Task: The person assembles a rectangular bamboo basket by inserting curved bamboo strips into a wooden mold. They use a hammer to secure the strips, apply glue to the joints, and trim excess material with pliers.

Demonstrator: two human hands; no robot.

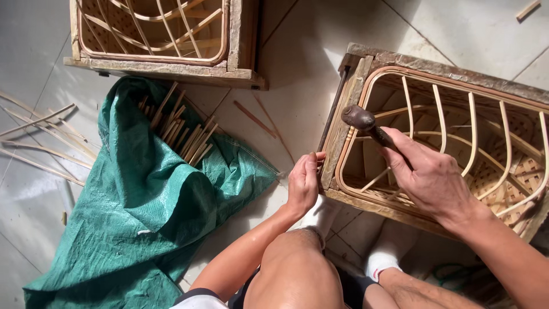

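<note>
Only the head view here, looking straight down at the floor past my knees.

My right hand (pixel 432 177) is wrapped around the handle of a hammer (pixel 366 123), fingers clenched on the shaft, with the dark metal head held just over the near-left corner of the basket frame (pixel 354 86). That's a worn wooden box mould on the right with a half-woven cane basket (pixel 457 131) sitting inside it. My left hand (pixel 303 183) is at the frame's left edge, fingers pinched together against the wood; looks like they're holding something tiny there, but I can't tell what.

Handling-wise: I'd say the hammer is top-heavy and stiff, and the grip partway down the handle looks right for short taps. The frame looks solid and heavy enough to stay put. The cane ribs seem light and springy, probably easy to crack if the head lands on them, so stay on the wood.

Count: two wooden frames with baskets in them, one under my hands and a second frame (pixel 166 66) at the far left. One hammer. One green woven sack (pixel 148 194) spread on the tiled floor (pixel 297 57), with a bundle of short cane sticks (pixel 183 129) on it, too many to count. Several loose long strips (pixel 40 134) at the left edge.
</note>
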